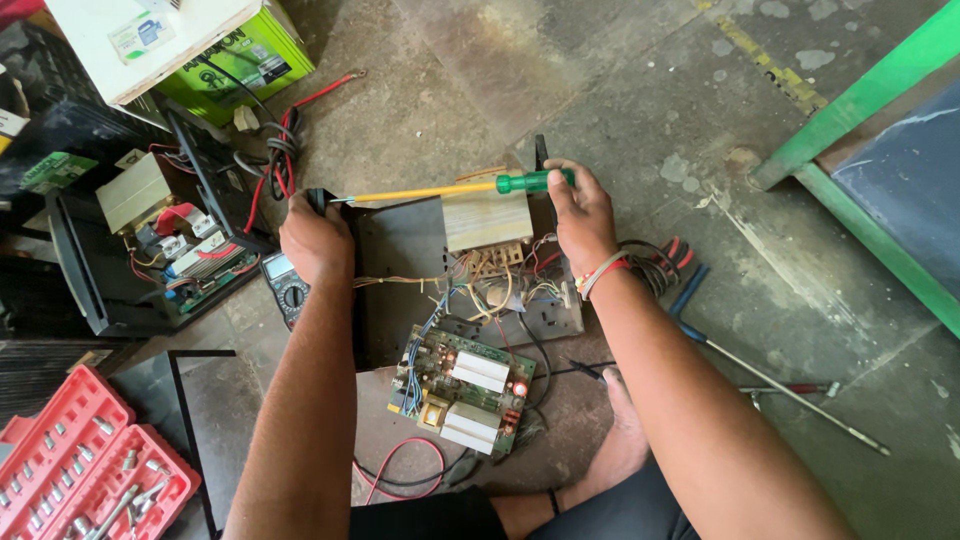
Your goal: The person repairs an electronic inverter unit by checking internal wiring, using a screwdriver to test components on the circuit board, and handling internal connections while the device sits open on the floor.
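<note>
The right hand (578, 208) grips a green-handled screwdriver (455, 188) whose yellow shaft reaches the left hand (315, 240), above an open black chassis (400, 270) with a transformer (487, 220) and a circuit board (462, 390).

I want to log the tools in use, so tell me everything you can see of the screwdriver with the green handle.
The screwdriver has a translucent green handle and a long yellow-sleeved shaft. It lies nearly level above the opened black chassis. The right hand grips the handle; the tip ends by the left hand.

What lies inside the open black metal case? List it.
Inside the black case: a cream transformer and tangled wires. The case floor beneath them is hidden.
</note>
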